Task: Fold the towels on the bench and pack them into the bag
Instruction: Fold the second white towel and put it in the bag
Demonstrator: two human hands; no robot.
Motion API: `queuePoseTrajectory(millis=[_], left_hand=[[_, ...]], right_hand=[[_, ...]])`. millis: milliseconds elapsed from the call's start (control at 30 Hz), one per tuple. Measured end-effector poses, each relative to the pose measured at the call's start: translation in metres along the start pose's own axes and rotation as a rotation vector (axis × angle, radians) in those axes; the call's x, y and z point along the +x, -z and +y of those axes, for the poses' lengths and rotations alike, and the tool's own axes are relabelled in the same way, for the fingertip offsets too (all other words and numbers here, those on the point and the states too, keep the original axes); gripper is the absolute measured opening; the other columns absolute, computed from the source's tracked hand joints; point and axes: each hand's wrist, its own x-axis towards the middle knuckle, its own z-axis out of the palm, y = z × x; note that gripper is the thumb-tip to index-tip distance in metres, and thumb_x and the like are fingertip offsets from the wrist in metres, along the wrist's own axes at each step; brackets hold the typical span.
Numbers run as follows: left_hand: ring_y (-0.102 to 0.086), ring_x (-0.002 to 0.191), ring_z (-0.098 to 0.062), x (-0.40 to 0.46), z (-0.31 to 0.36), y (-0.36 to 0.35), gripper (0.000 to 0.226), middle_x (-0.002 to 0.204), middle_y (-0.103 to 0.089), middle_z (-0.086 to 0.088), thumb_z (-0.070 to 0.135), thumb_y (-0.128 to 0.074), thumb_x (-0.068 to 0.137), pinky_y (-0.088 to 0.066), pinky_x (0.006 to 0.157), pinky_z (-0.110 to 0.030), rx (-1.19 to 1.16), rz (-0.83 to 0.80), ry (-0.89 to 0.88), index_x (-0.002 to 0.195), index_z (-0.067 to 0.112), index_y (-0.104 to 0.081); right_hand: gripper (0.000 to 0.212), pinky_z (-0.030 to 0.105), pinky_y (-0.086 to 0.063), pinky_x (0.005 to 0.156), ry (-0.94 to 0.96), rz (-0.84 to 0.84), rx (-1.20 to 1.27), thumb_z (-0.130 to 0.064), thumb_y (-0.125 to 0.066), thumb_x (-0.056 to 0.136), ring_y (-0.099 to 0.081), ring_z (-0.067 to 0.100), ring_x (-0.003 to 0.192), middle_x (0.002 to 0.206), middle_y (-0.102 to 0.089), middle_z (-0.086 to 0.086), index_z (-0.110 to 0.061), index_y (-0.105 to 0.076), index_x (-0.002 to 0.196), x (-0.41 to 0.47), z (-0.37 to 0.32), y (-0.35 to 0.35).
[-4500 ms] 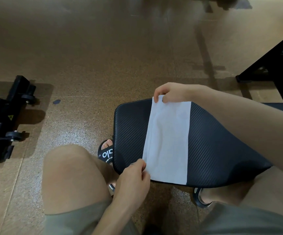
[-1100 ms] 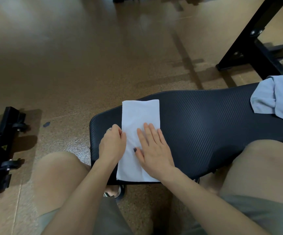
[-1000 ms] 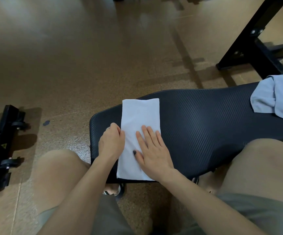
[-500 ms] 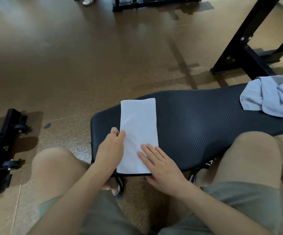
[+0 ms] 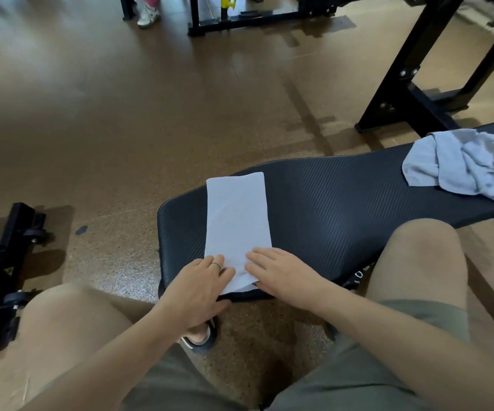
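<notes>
A white towel [image 5: 237, 221], folded into a long narrow strip, lies across the left end of the black padded bench [image 5: 337, 203]. My left hand [image 5: 200, 287] is at the strip's near left corner, fingers on top and thumb down by the bench edge, pinching the corner. My right hand [image 5: 281, 272] lies flat on the near right corner, fingers straight. A crumpled grey-blue towel [image 5: 462, 164] sits unfolded at the right end of the bench. No bag is in view.
My bare knees flank the bench end, with a sandalled foot [image 5: 200, 336] on the floor below it. A black wheeled frame [image 5: 5, 262] lies at the left. A black rack's legs [image 5: 411, 84] stand behind the bench at the right. Another person's shoe [image 5: 148, 16] shows far back.
Both hands slid along the strip toward me, from its middle to its near end. The right hand went from smoothing the middle to the near right corner. The camera tilted up.
</notes>
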Motion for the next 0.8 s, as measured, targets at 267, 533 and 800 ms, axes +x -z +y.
queuePoseTrajectory(millis=[267, 533, 800], left_hand=[[-0.060, 0.076, -0.023, 0.007, -0.015, -0.015, 0.054, 0.097, -0.061, -0.009, 0.063, -0.077, 0.075, -0.053, 0.064, -0.035, 0.118, 0.049, -0.115, 0.094, 0.016, -0.056], [-0.060, 0.067, -0.020, 0.011, -0.022, -0.011, 0.034, 0.087, -0.060, -0.004, 0.029, -0.081, 0.073, -0.054, 0.055, -0.034, 0.047, 0.064, -0.079, 0.092, 0.017, -0.055], [-0.064, 0.083, -0.018, 0.019, -0.022, 0.012, 0.019, 0.094, -0.060, 0.002, 0.025, -0.060, 0.096, -0.044, 0.059, -0.032, -0.073, -0.011, 0.028, 0.110, 0.017, -0.050]], right_hand=[[0.068, 0.041, -0.033, 0.122, -0.062, -0.069, 0.106, -0.042, -0.069, 0.089, -0.039, 0.028, 0.146, 0.156, -0.044, 0.013, -0.012, -0.048, 0.146, -0.014, -0.004, 0.004], [0.075, 0.040, -0.027, 0.124, -0.044, -0.066, 0.147, -0.043, -0.068, 0.091, -0.033, 0.027, 0.151, 0.162, -0.036, 0.011, -0.014, -0.039, 0.154, -0.018, 0.003, 0.000], [0.052, 0.037, -0.042, 0.113, -0.103, 0.034, 0.294, -0.023, -0.058, 0.092, -0.051, 0.023, 0.131, 0.143, -0.051, 0.005, -0.016, -0.046, 0.141, -0.012, 0.000, 0.005]])
